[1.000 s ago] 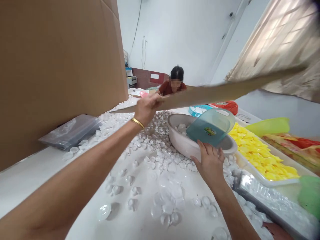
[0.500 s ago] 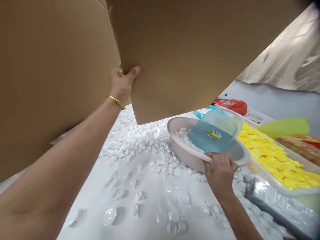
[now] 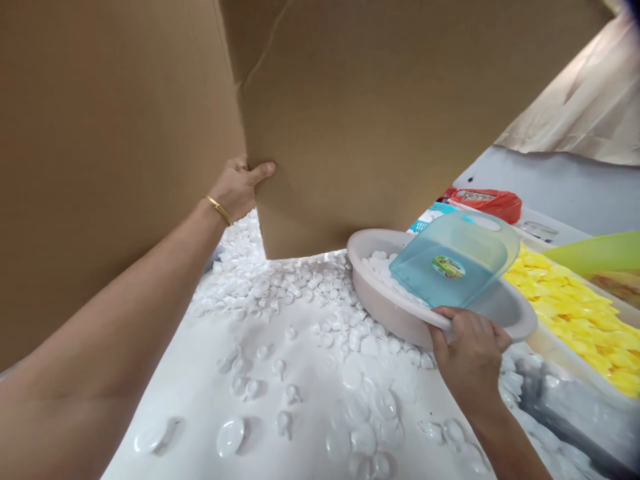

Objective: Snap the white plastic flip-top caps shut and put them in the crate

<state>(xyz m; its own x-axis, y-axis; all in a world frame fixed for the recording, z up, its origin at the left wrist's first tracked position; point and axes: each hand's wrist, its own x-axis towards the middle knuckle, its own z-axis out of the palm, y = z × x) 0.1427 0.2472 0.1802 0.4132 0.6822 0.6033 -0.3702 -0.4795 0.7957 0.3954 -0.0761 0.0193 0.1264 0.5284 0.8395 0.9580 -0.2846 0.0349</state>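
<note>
My left hand [image 3: 245, 183] grips the lower edge of a large cardboard box [image 3: 350, 147], its thumb pressed on the near face of a panel. A gold bracelet circles that wrist. My right hand [image 3: 470, 347] is closed over the near rim of a pale plastic basin [image 3: 380, 310], fingers inside and thumb outside. White plastic pieces [image 3: 383, 270] lie in the basin. A translucent blue scoop [image 3: 450, 260] with a label and a handle hole leans in it, tilted. Small white plastic cups and discs [image 3: 280, 280] are scattered around on the white table [image 3: 200, 380].
At the right a white tray holds yellow plastic pieces [image 3: 575, 307], with a lime-green scoop or bowl [image 3: 600, 257] beyond it. Clear plastic wrapping [image 3: 575, 407] lies in front. A red bag [image 3: 487, 203] rests near the wall, below a beige curtain [image 3: 575, 100].
The basin, the scoop in it and my right hand appear farther right. My left hand and the cardboard edge sit slightly lower in view. Both hands keep their grips.
</note>
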